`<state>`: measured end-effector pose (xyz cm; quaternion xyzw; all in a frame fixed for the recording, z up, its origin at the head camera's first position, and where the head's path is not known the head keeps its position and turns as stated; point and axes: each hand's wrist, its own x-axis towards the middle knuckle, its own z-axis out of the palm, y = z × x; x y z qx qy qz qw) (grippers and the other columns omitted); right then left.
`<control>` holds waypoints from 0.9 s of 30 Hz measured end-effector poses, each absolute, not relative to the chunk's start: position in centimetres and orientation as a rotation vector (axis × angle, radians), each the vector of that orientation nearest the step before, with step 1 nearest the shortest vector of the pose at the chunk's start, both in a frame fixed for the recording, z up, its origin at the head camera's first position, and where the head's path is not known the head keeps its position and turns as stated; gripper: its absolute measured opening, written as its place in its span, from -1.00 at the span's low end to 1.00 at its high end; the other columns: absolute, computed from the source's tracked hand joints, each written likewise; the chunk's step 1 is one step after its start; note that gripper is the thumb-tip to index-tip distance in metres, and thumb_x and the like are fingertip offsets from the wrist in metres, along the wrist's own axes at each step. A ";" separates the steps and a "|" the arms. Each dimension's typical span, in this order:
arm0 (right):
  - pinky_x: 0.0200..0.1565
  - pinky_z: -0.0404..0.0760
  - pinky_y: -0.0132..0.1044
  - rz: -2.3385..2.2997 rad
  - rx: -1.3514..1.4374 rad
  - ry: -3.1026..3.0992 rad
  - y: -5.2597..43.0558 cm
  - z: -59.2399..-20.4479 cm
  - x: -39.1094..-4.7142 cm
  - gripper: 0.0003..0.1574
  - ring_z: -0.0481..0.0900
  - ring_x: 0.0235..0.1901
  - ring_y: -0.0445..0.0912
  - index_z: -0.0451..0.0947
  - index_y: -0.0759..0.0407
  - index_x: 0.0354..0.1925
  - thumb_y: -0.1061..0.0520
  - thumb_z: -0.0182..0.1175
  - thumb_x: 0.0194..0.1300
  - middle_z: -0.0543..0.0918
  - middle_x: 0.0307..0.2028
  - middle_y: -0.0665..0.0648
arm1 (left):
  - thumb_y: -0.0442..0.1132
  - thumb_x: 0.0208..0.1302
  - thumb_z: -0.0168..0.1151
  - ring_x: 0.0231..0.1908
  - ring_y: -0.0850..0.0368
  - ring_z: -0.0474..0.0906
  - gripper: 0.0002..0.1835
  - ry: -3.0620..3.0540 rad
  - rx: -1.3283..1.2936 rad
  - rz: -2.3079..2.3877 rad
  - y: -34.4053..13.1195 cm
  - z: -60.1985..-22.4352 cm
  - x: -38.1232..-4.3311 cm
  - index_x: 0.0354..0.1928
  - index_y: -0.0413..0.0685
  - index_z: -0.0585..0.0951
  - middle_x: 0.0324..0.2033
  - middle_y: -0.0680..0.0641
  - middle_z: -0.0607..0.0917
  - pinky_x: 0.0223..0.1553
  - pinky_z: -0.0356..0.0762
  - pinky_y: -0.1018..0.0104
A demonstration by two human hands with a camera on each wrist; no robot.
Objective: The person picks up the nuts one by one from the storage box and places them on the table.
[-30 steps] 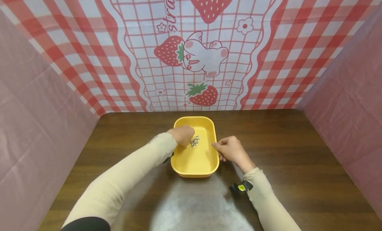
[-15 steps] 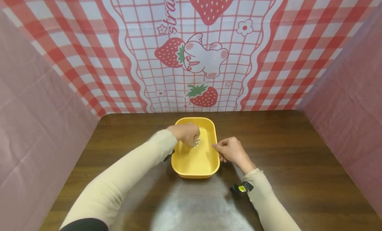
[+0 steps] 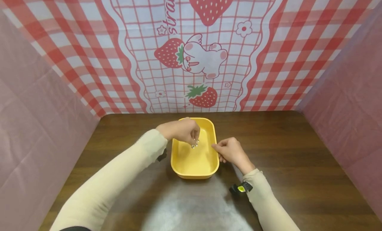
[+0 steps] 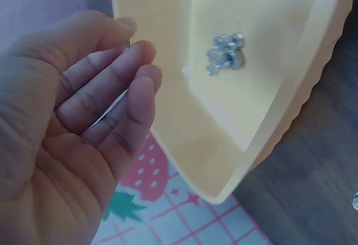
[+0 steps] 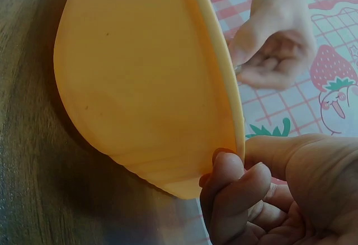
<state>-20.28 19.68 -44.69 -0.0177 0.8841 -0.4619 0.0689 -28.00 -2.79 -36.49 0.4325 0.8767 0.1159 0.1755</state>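
Observation:
A yellow rectangular tub (image 3: 195, 164) stands on the table. On its floor lies a small cluster of shiny silver pieces (image 4: 226, 52) that look like metal nuts. Over the tub is my left hand (image 3: 182, 129), thumb and index fingertip together. Between them a tiny glint of a silver piece (image 4: 128, 44) shows, mostly hidden by the fingertips. My right hand (image 3: 232, 150) pinches the tub's right rim, thumb inside and curled fingers outside, as the right wrist view (image 5: 240, 192) confirms.
The brown wooden table (image 3: 268, 141) lies around the tub. A checked strawberry cloth (image 3: 191, 58) hangs behind it, with pink cloth walls (image 3: 346, 91) at both sides. A small shiny thing (image 4: 356, 201) shows at the left wrist view's right edge.
My left hand has lifted from the cluster inside the tub, its wrist shifting a little left, with fingertips pinched. The right hand keeps its grip on the rim.

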 end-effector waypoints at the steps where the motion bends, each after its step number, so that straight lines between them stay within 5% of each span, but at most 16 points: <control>1: -0.65 0.51 -0.35 -1.390 -0.054 2.663 19.7 -44.7 -20.3 -0.64 0.51 -0.76 -0.16 0.72 0.35 -0.37 0.05 0.32 0.40 0.58 -0.73 0.05 | -0.25 0.20 0.48 -0.31 0.24 0.68 -0.93 2.491 1.225 0.345 -3.1 -36.3 -27.8 -0.34 0.02 0.73 -0.37 0.10 0.79 -0.19 0.67 0.41; 10: -0.63 0.53 -0.36 -1.380 -0.057 2.658 19.7 -44.6 -20.2 -0.62 0.51 -0.75 -0.15 0.73 0.35 -0.36 0.03 0.31 0.41 0.59 -0.71 0.07 | -0.39 0.19 0.34 -0.33 0.22 0.61 -0.91 2.577 1.225 0.494 -6.3 -34.6 -26.1 -0.29 -0.05 0.70 -0.36 0.04 0.74 -0.26 0.64 0.40; 27: -0.64 0.53 -0.35 -1.384 -0.043 2.660 19.6 -44.6 -20.2 -0.61 0.52 -0.75 -0.13 0.73 0.36 -0.32 0.01 0.31 0.41 0.60 -0.71 0.09 | -0.31 0.23 0.41 -0.26 0.15 0.70 -0.87 2.849 1.042 0.851 -13.1 -34.5 -25.0 -0.17 -0.11 0.76 -0.27 -0.01 0.79 -0.15 0.73 0.23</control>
